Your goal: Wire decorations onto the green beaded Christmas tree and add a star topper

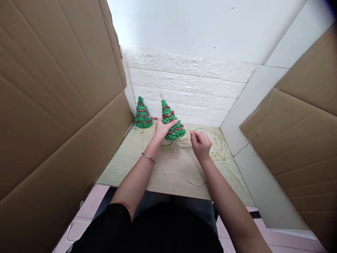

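Observation:
My left hand [163,129] is wrapped round the left side of a small green tree [168,114] with red garlands and a clear topper, which leans to the left. Thin wires spread from beneath its base. To the right of the tree, my right hand [200,142] is closed, thumb against the fingers, at the end of a thin yellowish wire [189,130]. A second green tree [143,114] with red garlands stands upright at the back left, apart from my hands.
A tangle of white and yellow wires [221,149] lies on the right of the wooden table [173,175]. Large cardboard sheets [65,88] rise at the left and right. A white brick-patterned wall [184,73] stands behind.

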Motion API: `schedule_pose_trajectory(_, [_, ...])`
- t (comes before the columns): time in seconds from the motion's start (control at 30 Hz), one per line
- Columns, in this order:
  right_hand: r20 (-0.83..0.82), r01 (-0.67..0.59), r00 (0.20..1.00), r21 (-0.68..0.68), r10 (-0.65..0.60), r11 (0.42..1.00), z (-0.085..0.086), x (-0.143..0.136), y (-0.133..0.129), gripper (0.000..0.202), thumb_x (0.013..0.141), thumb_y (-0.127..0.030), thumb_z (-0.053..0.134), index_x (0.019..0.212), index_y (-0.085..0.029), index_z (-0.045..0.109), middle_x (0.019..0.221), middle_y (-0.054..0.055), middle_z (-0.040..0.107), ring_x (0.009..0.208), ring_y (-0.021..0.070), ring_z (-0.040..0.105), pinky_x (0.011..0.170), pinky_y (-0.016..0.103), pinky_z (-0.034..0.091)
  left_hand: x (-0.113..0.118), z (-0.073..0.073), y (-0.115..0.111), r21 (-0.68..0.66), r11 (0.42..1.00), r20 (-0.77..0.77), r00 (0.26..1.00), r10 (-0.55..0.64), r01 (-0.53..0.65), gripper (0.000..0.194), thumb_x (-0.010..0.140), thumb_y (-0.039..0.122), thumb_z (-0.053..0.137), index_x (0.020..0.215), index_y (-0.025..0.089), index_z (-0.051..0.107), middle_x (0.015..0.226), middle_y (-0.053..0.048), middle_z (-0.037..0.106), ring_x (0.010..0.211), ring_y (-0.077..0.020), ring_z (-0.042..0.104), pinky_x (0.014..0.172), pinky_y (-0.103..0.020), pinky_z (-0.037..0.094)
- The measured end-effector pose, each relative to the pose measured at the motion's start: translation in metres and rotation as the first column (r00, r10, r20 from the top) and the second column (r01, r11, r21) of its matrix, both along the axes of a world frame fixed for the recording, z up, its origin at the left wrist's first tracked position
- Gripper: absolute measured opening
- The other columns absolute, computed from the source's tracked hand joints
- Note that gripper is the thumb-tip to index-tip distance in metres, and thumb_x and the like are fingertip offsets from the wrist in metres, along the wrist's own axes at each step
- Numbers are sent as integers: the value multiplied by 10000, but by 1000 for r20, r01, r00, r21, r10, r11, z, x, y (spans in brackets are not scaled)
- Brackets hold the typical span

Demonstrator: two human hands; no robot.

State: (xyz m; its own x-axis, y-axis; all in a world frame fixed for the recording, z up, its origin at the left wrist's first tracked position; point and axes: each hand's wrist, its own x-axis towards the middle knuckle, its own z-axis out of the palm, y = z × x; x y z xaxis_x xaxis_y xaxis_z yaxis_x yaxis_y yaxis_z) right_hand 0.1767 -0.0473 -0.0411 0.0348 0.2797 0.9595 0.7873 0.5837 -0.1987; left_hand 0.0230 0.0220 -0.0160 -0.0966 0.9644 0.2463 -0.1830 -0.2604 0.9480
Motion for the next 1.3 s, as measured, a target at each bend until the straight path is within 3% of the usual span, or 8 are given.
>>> schedule_pose_trajectory(0.4, [-7,76,997,-20,-77,997,2,2,0,228,897,-303,473,796,-192,644,598,11,594,506,97,498,515,216,390,1,0,-1,4,1000,13,1000,-18,18,489,499,377,803,882,140,613,939,-96,674,806,-205,637,753,-342,513])
schedule_pose_trajectory(0.73, [28,30,999,-42,-29,999,-3,-1,1,217,896,-292,473,824,-187,648,588,3,564,505,93,474,510,214,370,1,0,0,0,1000,28,999,-26,26,475,490,365,807,865,142,620,904,-84,679,787,-204,638,745,-347,517])
schedule_pose_trajectory(0.93, [15,83,996,-39,-82,996,-3,3,3,228,895,-302,469,808,-191,648,583,5,573,519,93,506,514,216,377,1,0,0,-10,1000,47,999,-19,20,491,480,376,810,874,148,626,923,-83,679,810,-213,641,759,-354,515])
schedule_pose_trajectory(1.3, [143,71,987,6,-71,997,-4,0,2,199,874,-258,496,742,-192,630,546,-7,553,498,85,492,498,215,354,1,5,-4,-35,999,78,997,-22,25,494,474,359,815,872,135,627,924,-93,682,809,-217,645,751,-349,522])
